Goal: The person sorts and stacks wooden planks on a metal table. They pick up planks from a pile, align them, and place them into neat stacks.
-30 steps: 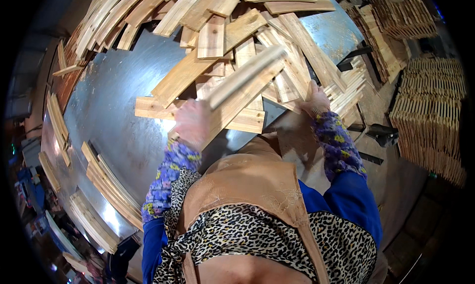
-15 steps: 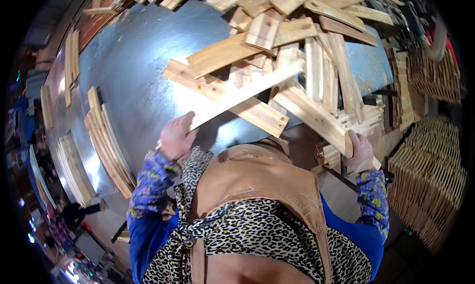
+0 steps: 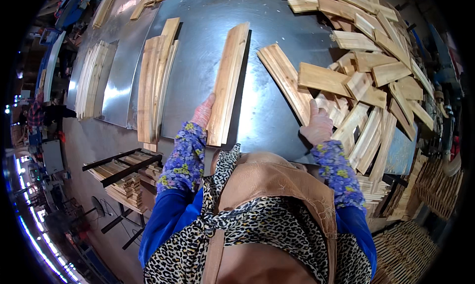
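A long, straight-grained board (image 3: pixel 229 81) of honey-coloured wood lies toward the near edge of the dull, sheeny metal table (image 3: pixel 195 61), the left hand (image 3: pixel 203 112) gripping its left side. Farther right over the table, the right hand (image 3: pixel 318 127) curls at the near end of a ridged plank (image 3: pixel 283 79); I can't tell whether it grips. On the table's right sprawls a jumbled heap of flat slats (image 3: pixel 391 74); on its left, slim strips (image 3: pixel 151 91) lie bundled lengthwise.
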A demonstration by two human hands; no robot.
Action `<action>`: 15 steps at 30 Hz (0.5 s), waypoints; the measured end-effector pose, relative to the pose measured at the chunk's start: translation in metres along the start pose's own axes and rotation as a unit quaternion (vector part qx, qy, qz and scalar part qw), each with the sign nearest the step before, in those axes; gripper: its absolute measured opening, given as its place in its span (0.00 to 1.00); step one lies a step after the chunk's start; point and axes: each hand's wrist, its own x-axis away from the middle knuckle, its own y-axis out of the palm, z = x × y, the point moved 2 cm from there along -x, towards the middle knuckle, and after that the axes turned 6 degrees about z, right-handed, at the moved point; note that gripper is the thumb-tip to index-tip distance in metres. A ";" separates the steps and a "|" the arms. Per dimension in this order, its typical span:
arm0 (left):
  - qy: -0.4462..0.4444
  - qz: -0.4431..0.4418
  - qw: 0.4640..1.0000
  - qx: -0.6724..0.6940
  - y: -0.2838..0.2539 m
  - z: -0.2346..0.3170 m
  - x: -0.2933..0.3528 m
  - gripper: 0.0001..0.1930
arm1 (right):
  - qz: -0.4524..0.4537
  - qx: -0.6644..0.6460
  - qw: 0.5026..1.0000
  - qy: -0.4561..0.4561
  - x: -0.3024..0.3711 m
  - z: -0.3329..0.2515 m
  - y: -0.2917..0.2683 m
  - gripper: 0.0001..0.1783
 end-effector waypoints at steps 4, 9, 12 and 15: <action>-0.086 -0.336 0.914 0.210 -0.016 -0.004 -0.036 0.33 | -0.044 -0.342 0.935 -0.085 -0.030 -0.053 0.017 0.63; 0.046 -0.072 0.996 -0.034 0.002 0.019 0.007 0.54 | -0.252 -0.744 0.619 -0.001 -0.048 -0.246 0.052 0.53; 0.134 -0.091 0.952 -0.260 -0.044 0.057 0.014 0.66 | -0.202 -0.784 0.587 -0.027 -0.052 -0.311 0.092 0.55; 0.159 -0.153 0.932 -0.289 -0.090 0.090 0.027 0.58 | -0.207 -0.792 0.574 -0.021 -0.050 -0.346 0.114 0.55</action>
